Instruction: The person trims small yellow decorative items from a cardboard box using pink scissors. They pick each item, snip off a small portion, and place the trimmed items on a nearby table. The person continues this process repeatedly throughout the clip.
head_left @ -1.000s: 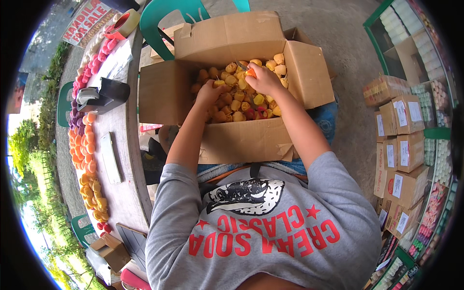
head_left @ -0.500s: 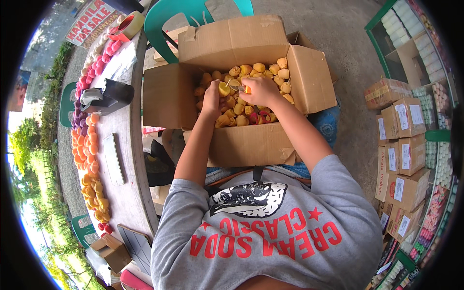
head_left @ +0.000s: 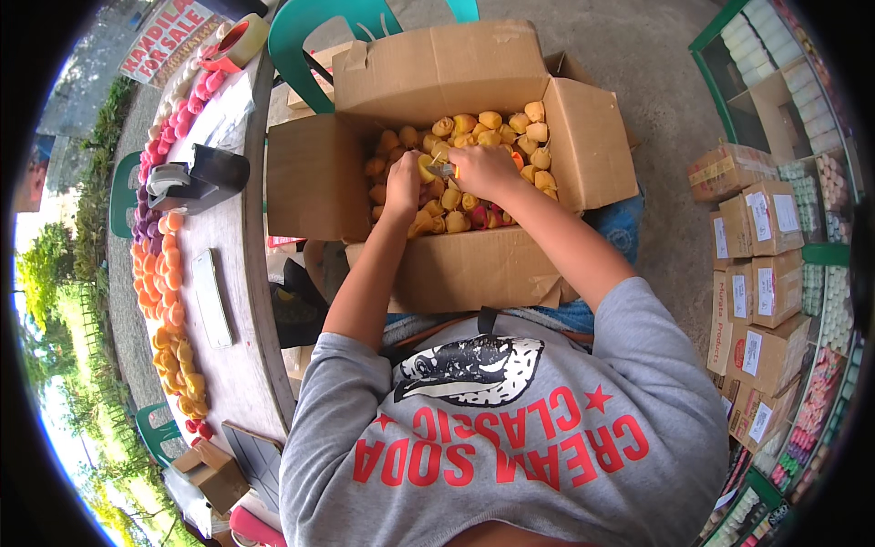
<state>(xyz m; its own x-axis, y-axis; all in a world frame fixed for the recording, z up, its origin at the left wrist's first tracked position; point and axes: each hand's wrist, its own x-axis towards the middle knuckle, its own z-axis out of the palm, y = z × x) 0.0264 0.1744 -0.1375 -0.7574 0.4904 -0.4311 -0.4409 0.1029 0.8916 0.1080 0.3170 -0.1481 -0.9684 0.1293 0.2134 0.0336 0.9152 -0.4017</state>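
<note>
An open cardboard box (head_left: pixel 437 73) stands before me, filled with yellow and orange candles (head_left: pixel 490 120), several of them rose-shaped with short wicks. A few red ones (head_left: pixel 488 217) lie near its front wall. Over the box, my left hand (head_left: pixel 402 185) is closed around a yellow candle (head_left: pixel 426 168) with its wick upright. My right hand (head_left: pixel 487 173) grips a utility knife, mostly covered by the fingers. Its metal blade (head_left: pixel 444 170) points left and reaches the candle's side; whether it is cutting, I cannot tell.
On the left, a long table (head_left: pixel 241 273) carries rows of coloured candles (head_left: pixel 169 273), a black tape dispenser (head_left: pixel 214 178) and a white phone-like slab (head_left: pixel 211 299). Behind the box is a green plastic chair (head_left: pixel 296 55). Stacked cartons (head_left: pixel 770 292) and shelves line the right.
My hands stay together over the box, with the candle and knife still held. The right hand has shifted slightly left, closer to the left hand, and covers more of the knife's handle.
</note>
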